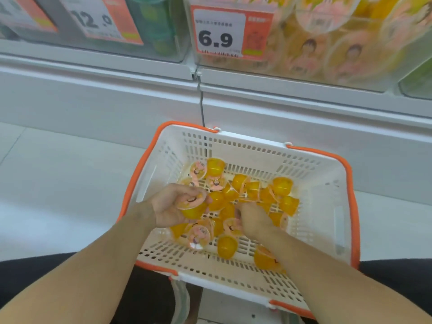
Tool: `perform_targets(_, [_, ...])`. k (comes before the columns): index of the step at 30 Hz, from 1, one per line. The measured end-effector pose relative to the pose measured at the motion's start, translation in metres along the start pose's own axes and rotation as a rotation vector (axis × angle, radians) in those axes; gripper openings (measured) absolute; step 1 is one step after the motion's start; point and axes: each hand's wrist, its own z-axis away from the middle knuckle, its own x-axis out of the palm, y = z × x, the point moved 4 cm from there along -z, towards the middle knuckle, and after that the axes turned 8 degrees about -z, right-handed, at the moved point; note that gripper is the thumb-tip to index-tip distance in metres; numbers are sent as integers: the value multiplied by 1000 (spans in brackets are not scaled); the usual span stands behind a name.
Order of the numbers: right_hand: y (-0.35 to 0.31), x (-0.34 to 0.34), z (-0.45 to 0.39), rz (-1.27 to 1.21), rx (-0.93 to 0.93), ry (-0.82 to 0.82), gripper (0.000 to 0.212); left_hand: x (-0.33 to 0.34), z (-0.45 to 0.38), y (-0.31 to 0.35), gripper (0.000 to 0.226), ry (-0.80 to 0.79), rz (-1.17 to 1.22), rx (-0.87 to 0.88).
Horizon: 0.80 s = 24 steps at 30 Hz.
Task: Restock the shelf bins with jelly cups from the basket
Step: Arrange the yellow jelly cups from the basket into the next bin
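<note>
Both hands are working down inside the white shopping basket point(327, 183), the one with the orange rim, which is sitting on the pale floor right up against the base of the shelving. The left hand point(168, 206) is curling its fingers round at least one orange jelly cup point(194, 208), pink printed lid facing up, lifted a little above the heap. The right hand point(251, 220) is digging knuckles-up into the middle of the pile; its fingers are bent down among the cups, but whether they are clamped on one or just raking through I cannot tell from here. There is plenty lying loose around them: a scatter of jelly cups point(278, 190) across the basket floor, some on their sides, some lid-up, one tipped over near the front wall point(226, 246) and another half hidden under the right forearm. So the basket is far from emptied; I would judge a good couple of dozen are waiting to go up. Above, the clear shelf bin point(327, 50) behind the 6.9 price tag point(219, 36) is already showing a stack of the same pink-lidded cups pressed against its front, so it is holding stock, though how much room is left in it I cannot make out through the blur. The bin to the left, tagged 12.0 point(95, 19), is holding greenish goods, not these. This looks like gathering a handful before the lift to the bin.
</note>
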Motion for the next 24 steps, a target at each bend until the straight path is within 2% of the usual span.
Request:
perform_targets(3, [-11,-62,8,-197,-7,58,8,11,9,19,31,-35,-119,-51])
perform_targets(6, [-31,-139,36,-443,-39,65,12,29,29,54,65,-50,-510,-127])
perform_targets(8, [-47,-186,64,-614,-58,24,14,47,50,87,76,-25,-715,-96])
perform_targets(11, [-70,-239,108,-815,-113,-28,15,92,90,138,67,-4,-830,67])
perform_targets(15, [-90,-276,162,-1058,-197,-8,14,148,136,179,42,51,-723,394])
perform_targets(18, [-92,-286,197,-1047,-299,5,10,164,154,187,34,89,-704,563])
perform_targets(20, [-87,-300,213,-863,-372,158,12,171,158,188,40,76,-691,596])
perform_targets(21, [-82,-313,217,-724,-409,338,10,173,158,188,41,77,-681,607])
perform_targets(22, [-75,-329,221,-550,-428,585,7,175,158,189,40,84,-675,617])
perform_targets(24, [-60,-359,226,-203,-390,1037,7,179,156,190,38,96,-661,632])
